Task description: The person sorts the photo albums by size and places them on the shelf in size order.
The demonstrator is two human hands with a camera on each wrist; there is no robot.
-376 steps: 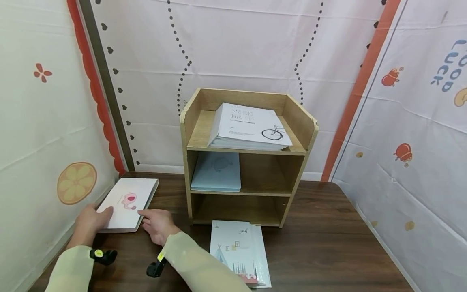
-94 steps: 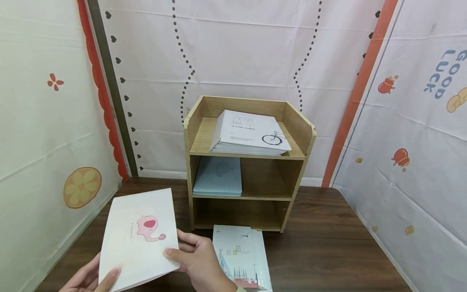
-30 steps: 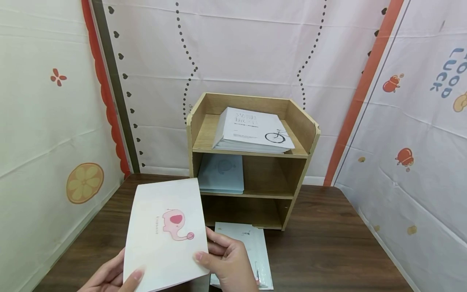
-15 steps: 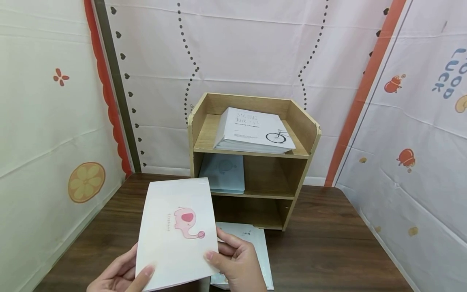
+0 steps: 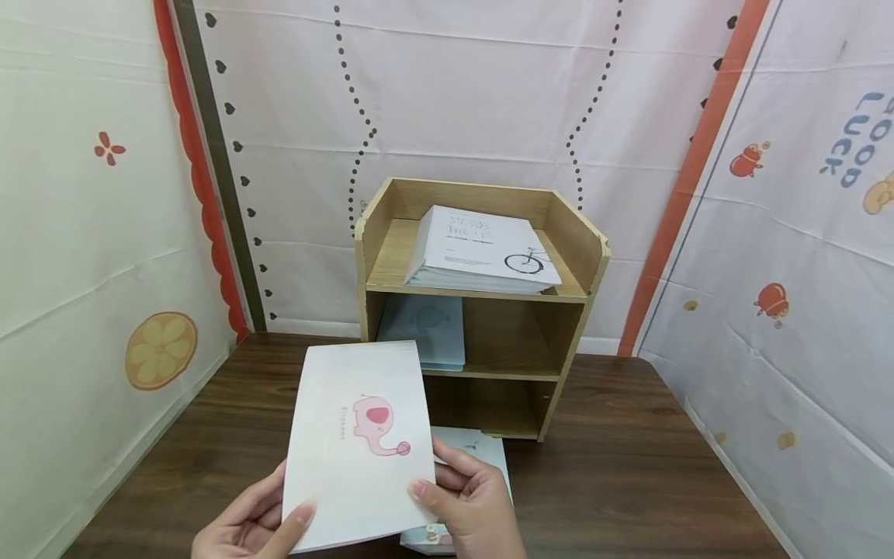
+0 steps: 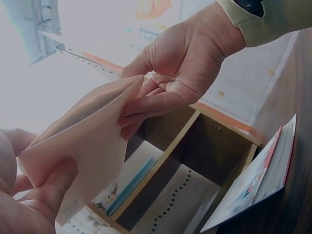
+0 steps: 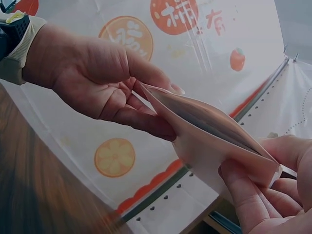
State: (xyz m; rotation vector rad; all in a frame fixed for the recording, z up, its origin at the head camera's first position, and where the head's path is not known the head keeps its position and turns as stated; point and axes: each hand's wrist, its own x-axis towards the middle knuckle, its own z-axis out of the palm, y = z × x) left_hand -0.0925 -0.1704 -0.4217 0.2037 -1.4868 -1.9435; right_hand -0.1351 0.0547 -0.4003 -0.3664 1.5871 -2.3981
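A white notebook (image 5: 356,466) with a pink elephant on its cover is held up above the table, cover facing me. My left hand (image 5: 244,516) pinches its lower left corner, thumb on the cover and fingers behind. At the lower right edge, my right hand (image 5: 468,497) grips it the same way. In the right wrist view the notebook (image 7: 214,161) bows, so its covers gap apart along the lower edge. Partly hidden behind it and my right hand, pale booklets (image 5: 489,449) lie on the table in front of the wooden shelf (image 5: 482,292).
A thick stack of white books (image 5: 482,248) with a bicycle drawing lies on the shelf's top level. Light blue notebooks (image 5: 440,334) lie at the left of the middle level. The dark wood table (image 5: 628,466) is enclosed by printed white cloth (image 5: 475,93).
The elephant notebook, first lying at the table's left, has been lifted by both hands. Since then it has moved right, now overlapping the shelf's lower left and the booklets in the head view.
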